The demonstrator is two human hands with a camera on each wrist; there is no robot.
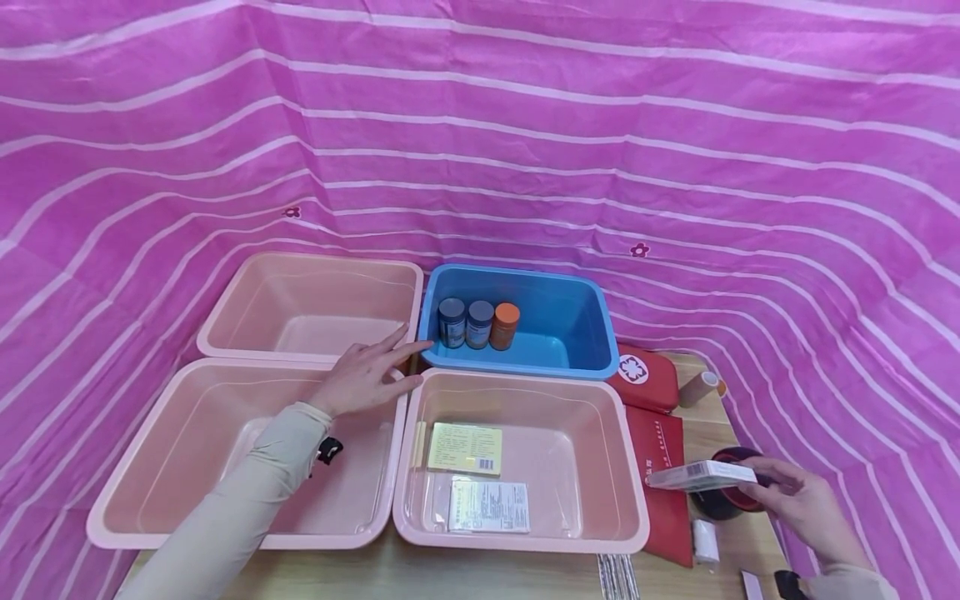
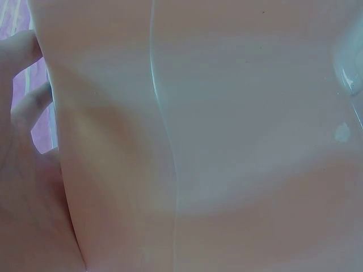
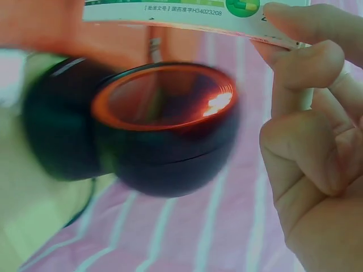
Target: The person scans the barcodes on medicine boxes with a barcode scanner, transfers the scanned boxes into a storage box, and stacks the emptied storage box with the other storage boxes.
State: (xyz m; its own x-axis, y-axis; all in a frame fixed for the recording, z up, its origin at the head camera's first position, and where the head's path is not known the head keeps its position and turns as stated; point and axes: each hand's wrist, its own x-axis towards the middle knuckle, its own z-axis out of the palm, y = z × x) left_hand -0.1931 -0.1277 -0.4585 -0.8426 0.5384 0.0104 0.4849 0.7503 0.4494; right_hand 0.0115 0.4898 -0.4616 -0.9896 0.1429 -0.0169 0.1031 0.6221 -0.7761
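Observation:
My right hand [image 1: 810, 504] pinches one end of a flat white medicine box [image 1: 701, 475] between thumb and fingers, over the right end of the table. In the right wrist view the box [image 3: 181, 12] shows Chinese print and a green capsule picture. Spread out, my left hand [image 1: 363, 379] lies over the rims where the tubs meet, its fingertips near the blue tub [image 1: 517, 372]. That tub holds two dark-lidded bottles [image 1: 480, 325] and one orange bottle [image 1: 505, 327]. In the front right pink tub [image 1: 525, 546] are a yellow box [image 1: 465, 448] and a white box [image 1: 489, 506].
Two more pink tubs stand left, one at the back [image 1: 311, 260] and one in front [image 1: 247, 542]. Right of the tubs are a red case [image 1: 652, 379], a red pouch [image 1: 660, 500] and a black round object with a red rim [image 3: 170, 164]. A striped pink cloth [image 1: 480, 125] surrounds the table.

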